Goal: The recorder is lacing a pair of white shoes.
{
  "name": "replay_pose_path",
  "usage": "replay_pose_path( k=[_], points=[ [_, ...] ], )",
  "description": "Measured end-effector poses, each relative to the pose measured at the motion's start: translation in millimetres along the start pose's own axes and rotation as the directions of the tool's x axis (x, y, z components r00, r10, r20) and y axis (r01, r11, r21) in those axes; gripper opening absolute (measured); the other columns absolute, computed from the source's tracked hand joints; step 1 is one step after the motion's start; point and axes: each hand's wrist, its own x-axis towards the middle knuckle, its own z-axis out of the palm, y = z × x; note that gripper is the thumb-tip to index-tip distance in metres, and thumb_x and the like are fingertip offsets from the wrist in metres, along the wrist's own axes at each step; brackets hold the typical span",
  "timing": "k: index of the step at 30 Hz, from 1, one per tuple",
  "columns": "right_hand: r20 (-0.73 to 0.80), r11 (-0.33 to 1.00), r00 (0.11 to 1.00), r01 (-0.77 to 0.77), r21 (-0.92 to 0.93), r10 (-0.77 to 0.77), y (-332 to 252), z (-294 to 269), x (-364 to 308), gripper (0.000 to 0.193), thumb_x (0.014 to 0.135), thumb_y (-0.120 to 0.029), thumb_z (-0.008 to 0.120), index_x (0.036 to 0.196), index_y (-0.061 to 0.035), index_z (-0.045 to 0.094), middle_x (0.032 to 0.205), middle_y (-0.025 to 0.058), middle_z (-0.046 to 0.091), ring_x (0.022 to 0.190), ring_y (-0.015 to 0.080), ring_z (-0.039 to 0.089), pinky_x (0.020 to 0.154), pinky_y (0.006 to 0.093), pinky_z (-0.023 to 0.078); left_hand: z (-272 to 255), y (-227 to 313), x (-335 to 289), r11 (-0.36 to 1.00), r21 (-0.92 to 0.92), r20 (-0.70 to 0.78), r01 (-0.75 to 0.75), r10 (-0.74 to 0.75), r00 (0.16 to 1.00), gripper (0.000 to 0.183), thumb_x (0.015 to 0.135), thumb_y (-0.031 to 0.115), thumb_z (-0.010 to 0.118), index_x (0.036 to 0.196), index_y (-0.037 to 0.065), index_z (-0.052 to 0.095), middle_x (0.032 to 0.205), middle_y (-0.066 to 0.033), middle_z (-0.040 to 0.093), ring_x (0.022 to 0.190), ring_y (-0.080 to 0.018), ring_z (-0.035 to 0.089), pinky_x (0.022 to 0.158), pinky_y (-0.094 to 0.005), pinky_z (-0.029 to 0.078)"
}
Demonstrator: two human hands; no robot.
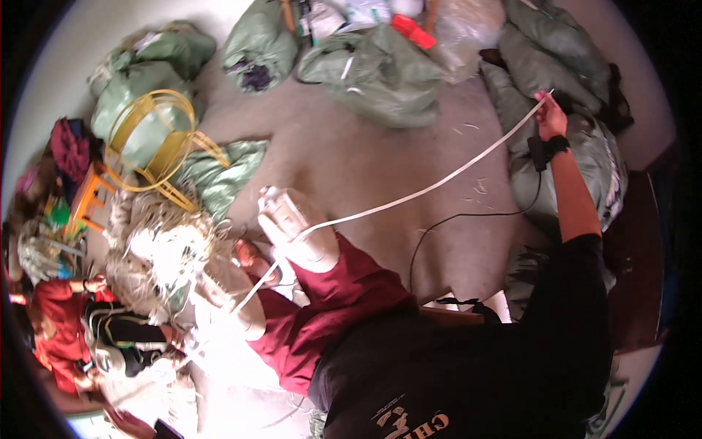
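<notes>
Pale straw-coloured, the cord [431,189] runs in a long shallow curve from the right hand [550,117] down across both legs [322,252], above the floor [351,154]. The right hand pinches it close to one end, a short tip poking past the fingers — the arm is stretched well out, I'd guess to draw the length out and leave little slack. The legs seem to serve as a rest, so the cord needn't trail along the floor. The left hand [126,422] shows at the lower left edge; I can't tell from here whether it grips anything. The cord looks slim and fairly even, bending smoothly without a kink — though glare by the left leg swallows its lower end. Nearby sits a tangled heap of pale fibre [164,245], much its colour.
</notes>
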Motion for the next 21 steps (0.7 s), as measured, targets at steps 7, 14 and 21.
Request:
replay_pose_path(
  k=[7, 14, 21],
  points=[
    [0.496, 0.987, 0.858, 0.07, 0.141, -0.132, -55, 165, -141, 0.033, 0.1, -0.017, 0.05, 0.128, -0.0012, 0.058, 0.108, 0.0031, 0.069, 0.068, 0.0026, 0.046, 0.061, 0.0186, 0.038, -46, 136, 36, -0.119, -0.907, 0.345, 0.405, -0.76, 0.55, 0.029, 0.099, 0.016, 0.053, 0.123, 0.0, 0.049, 0.109, -0.008, 0.058, 0.079, -0.0089, 0.049, 0.074, -0.0237, 0.042],
    [0.834, 0.98, 0.516, 0.064, 0.19, -0.195, -104, 244, -312, 0.033, 0.099, -0.017, 0.051, 0.127, 0.0003, 0.056, 0.104, 0.0082, 0.07, 0.064, 0.0016, 0.048, 0.058, 0.0165, 0.039, -55, 296, 126, -0.222, -0.899, 0.431, 0.377, -0.305, 0.849, 0.013, 0.089, 0.007, 0.065, 0.092, 0.004, 0.052, 0.075, -0.0042, 0.054, 0.049, -0.0045, 0.043, 0.041, -0.0159, 0.033],
    [0.982, 0.993, 0.183, -0.117, -0.026, 0.048, -120, 267, -419, 0.015, 0.097, -0.015, 0.055, 0.104, -0.0028, 0.061, 0.099, 0.0109, 0.071, 0.063, 0.0045, 0.057, 0.058, 0.0188, 0.045, -49, 392, 162, -0.598, -0.48, 0.558, 0.642, 0.356, 0.749, 0.012, 0.09, -0.005, 0.06, 0.102, -0.004, 0.057, 0.103, -0.021, 0.065, 0.092, -0.029, 0.069, 0.078, -0.0374, 0.06]
  ],
)
